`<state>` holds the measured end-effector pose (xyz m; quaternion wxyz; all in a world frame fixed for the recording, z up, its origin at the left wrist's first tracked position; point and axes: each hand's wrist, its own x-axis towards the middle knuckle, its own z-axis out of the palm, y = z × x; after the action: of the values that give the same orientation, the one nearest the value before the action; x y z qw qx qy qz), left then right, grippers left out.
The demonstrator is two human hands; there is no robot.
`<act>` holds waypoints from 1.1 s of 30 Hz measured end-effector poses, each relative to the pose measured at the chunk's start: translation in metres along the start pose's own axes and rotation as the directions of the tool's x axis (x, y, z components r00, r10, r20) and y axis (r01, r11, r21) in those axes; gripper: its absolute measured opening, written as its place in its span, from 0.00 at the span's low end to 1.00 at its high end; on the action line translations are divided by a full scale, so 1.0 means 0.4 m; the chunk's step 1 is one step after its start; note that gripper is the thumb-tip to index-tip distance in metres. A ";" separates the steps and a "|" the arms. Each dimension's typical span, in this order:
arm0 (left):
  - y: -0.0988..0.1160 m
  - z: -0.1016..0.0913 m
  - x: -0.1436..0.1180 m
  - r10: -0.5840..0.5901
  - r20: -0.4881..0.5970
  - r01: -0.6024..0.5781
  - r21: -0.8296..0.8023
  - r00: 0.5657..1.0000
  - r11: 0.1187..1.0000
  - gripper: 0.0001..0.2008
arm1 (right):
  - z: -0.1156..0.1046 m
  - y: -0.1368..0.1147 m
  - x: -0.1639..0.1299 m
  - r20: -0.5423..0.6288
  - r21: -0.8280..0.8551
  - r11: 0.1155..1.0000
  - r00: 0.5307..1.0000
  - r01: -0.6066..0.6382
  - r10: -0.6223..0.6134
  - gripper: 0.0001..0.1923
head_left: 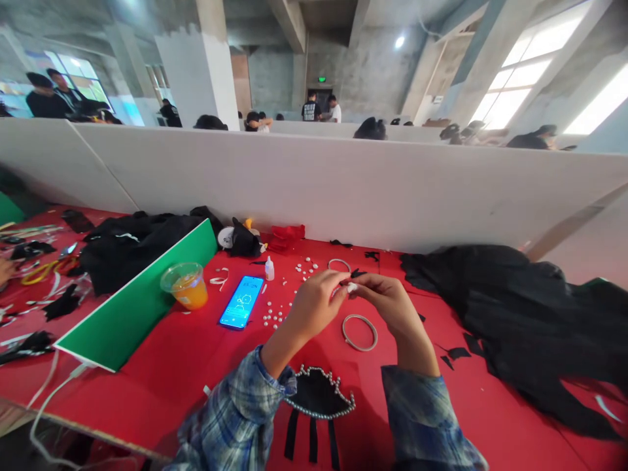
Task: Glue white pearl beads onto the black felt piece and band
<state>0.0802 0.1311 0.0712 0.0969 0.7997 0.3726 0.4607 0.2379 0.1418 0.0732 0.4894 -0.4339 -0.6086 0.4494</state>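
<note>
Left hand and right hand are pinching a small white bead; a loosened pinch risks dropping it among the loose beads.

Lit blue phone on the red counter, orange drink cup just left of it, green divider farther left, glue bottle just behind, black fabric far right

Both forearms come up from the bottom edge in plaid sleeves pushed back off the wrists. The left hand and right hand meet at centre, fingertips pinched together and touching, knuckles raised, wrists angled inward toward each other.
</note>
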 end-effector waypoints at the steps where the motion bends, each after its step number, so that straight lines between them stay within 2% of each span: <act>1: 0.002 0.000 0.006 0.022 0.008 -0.021 -0.008 1.000 1.000 0.10 | -0.002 -0.004 -0.003 -0.001 0.015 1.000 1.000 -0.003 0.003 0.09; 4: -0.015 -0.008 0.009 0.076 0.026 -0.075 -0.040 0.997 0.996 0.09 | -0.002 -0.007 -0.006 -0.008 0.086 0.996 1.000 -0.014 0.015 0.09; 8: -0.030 -0.020 0.015 0.099 -0.004 -0.099 -0.080 0.995 0.992 0.09 | 0.008 -0.001 -0.001 -0.060 0.193 0.981 0.997 -0.032 0.044 0.12; 15: -0.029 -0.017 0.037 0.188 -0.045 -0.189 -0.016 0.981 0.982 0.08 | 0.012 0.004 0.006 -0.094 0.345 0.937 0.992 -0.047 0.085 0.15; 18: -0.032 -0.027 0.039 0.237 -0.106 -0.234 0.044 0.966 0.971 0.07 | 0.013 -0.001 0.005 -0.066 0.326 0.942 0.992 -0.079 0.107 0.18; 21: -0.030 -0.046 0.042 0.264 -0.150 -0.256 0.068 0.953 0.964 0.07 | 0.022 -0.014 -0.002 -0.008 0.292 0.952 0.995 -0.091 0.097 0.15; 27: -0.028 -0.070 0.044 0.334 -0.121 -0.327 0.071 0.935 0.942 0.08 | 0.036 -0.041 -0.016 0.033 0.326 0.944 0.998 -0.056 0.048 0.11; 33: -0.034 -0.079 0.039 0.345 -0.085 -0.342 0.049 0.935 0.939 0.11 | 0.032 -0.048 -0.025 0.038 0.310 0.949 0.998 -0.056 0.046 0.08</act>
<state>0.0526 0.1455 0.0923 -0.0159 0.8320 0.2391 0.5004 0.2248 0.1262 0.0884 0.5306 -0.3600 -0.5262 0.5586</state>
